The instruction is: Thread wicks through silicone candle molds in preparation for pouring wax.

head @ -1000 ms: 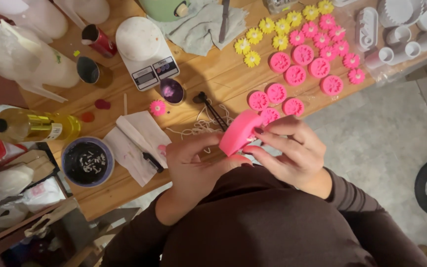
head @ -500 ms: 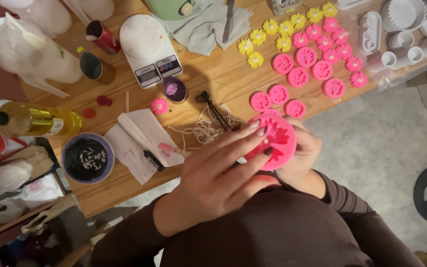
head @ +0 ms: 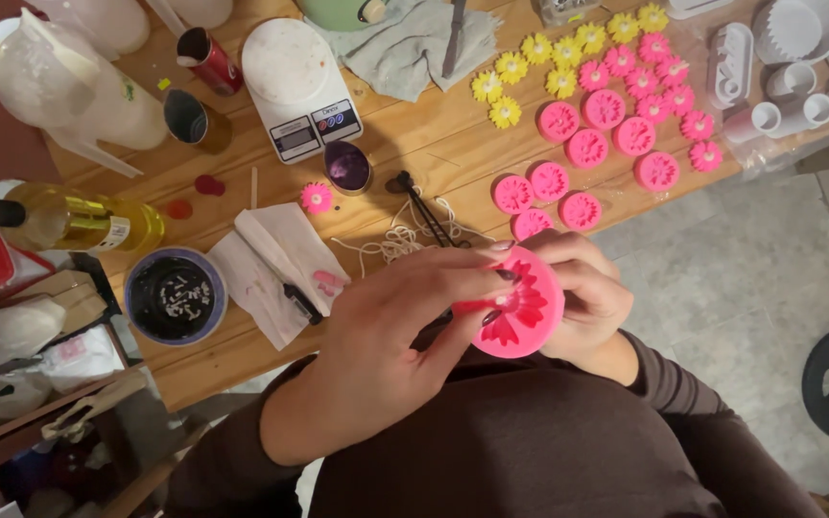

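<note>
The right hand (head: 582,293) cupped the round pink mould (head: 522,309) from behind, clamped around it; left hand (head: 405,312) fingertips pressed into its flower-shaped hollow.

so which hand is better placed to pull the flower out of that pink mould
Left. The left hand already has its fingertips in the flower cavity of the pink mould. The right hand is wrapped behind the mould, cupping it, so it seems better kept as the support.
</note>
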